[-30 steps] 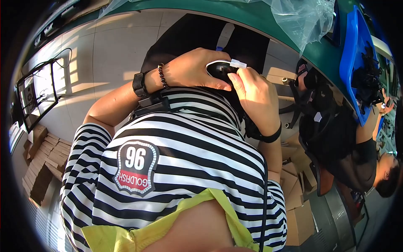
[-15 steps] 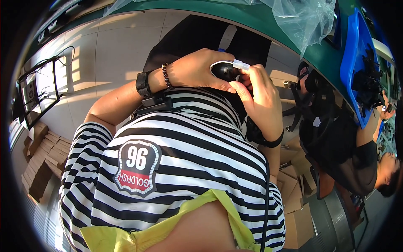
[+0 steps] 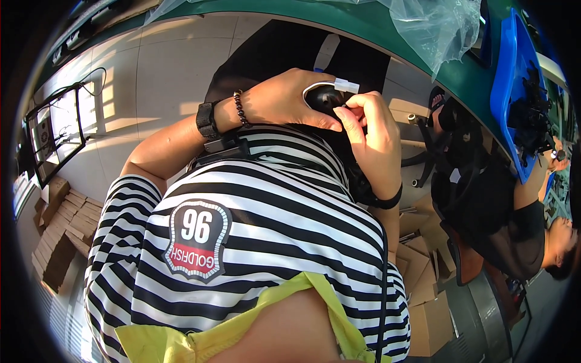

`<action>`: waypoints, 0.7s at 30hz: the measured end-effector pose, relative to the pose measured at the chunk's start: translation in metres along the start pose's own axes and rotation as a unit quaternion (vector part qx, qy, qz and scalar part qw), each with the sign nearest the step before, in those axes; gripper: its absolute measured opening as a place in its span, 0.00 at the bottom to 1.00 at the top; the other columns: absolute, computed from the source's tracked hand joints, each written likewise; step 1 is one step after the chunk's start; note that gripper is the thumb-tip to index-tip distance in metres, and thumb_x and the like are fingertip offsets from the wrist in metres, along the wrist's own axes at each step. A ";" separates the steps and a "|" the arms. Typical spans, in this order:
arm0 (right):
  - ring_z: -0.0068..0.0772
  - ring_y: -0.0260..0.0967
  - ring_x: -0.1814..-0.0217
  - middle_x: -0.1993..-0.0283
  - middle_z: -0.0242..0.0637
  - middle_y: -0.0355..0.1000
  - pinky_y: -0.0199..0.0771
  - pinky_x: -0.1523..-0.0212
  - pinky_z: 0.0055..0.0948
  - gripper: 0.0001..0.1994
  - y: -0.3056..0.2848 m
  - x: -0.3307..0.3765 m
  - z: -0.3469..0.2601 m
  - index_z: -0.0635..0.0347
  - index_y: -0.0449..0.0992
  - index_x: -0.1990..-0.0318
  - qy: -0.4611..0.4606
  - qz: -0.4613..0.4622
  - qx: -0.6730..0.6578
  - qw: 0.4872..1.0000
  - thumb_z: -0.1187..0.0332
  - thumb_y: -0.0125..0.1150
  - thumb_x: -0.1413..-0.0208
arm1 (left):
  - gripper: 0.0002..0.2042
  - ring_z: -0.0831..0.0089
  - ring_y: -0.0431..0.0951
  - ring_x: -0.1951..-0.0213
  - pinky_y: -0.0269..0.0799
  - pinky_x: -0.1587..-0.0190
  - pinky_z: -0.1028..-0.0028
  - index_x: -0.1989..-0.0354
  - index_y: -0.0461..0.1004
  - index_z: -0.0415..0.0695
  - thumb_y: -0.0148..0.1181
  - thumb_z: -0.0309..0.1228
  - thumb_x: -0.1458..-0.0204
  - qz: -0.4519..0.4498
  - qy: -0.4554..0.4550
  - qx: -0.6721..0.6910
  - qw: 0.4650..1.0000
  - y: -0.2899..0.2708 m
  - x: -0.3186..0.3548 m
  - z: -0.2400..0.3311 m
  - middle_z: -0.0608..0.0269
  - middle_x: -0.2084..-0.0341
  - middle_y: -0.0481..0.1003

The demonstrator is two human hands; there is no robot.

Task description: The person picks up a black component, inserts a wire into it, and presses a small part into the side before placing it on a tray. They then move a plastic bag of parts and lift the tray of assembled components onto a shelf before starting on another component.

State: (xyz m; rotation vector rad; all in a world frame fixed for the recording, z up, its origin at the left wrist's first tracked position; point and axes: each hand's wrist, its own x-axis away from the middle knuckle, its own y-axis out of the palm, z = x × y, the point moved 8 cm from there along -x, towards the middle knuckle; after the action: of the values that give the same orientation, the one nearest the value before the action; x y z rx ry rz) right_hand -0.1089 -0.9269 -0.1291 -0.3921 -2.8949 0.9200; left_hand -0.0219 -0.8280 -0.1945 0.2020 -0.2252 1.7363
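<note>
Above my lap, my left hand [image 3: 293, 97] is wrapped round a glossy black rounded part [image 3: 324, 98]. A thin white wire [image 3: 318, 85] curves over that part to a white plastic connector [image 3: 346, 86], which sticks out past my left fingertips. My right hand [image 3: 374, 136] is at the right side of the black part, thumb and forefinger pinched together. Whatever lies between those fingertips is too small and hidden to name. The underside of the black part is covered by my left palm.
The green table edge [image 3: 327, 19] curves across the top, with clear plastic film [image 3: 433, 30] hanging over it. A blue tray [image 3: 502, 91] of black parts stands at right, near a seated co-worker [image 3: 496, 224]. Cardboard pieces [image 3: 426, 272] lie at lower right, more stacked cardboard [image 3: 66, 224] at left.
My right hand has shifted slightly left and down, its fingertips leaving the white connector for the black part's right side. The connector now shows more fully. My left hand keeps its hold.
</note>
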 end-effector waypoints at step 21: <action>0.37 0.73 0.66 0.64 0.40 0.72 0.73 0.63 0.33 0.11 0.008 -0.002 -0.003 0.66 0.73 0.57 0.023 -0.040 0.012 0.999 0.72 0.67 0.43 | 0.31 0.69 0.80 0.55 0.74 0.47 0.70 0.44 0.74 0.37 0.77 0.42 0.52 -0.018 -0.023 0.001 1.000 -0.002 0.006 -0.006 0.54 0.56 0.81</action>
State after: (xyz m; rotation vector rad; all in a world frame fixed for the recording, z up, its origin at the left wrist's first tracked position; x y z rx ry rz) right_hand -0.1045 -0.9192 -0.1311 -0.2902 -2.8320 0.9213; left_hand -0.0213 -0.8206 -0.1988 0.2455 -0.2525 1.6978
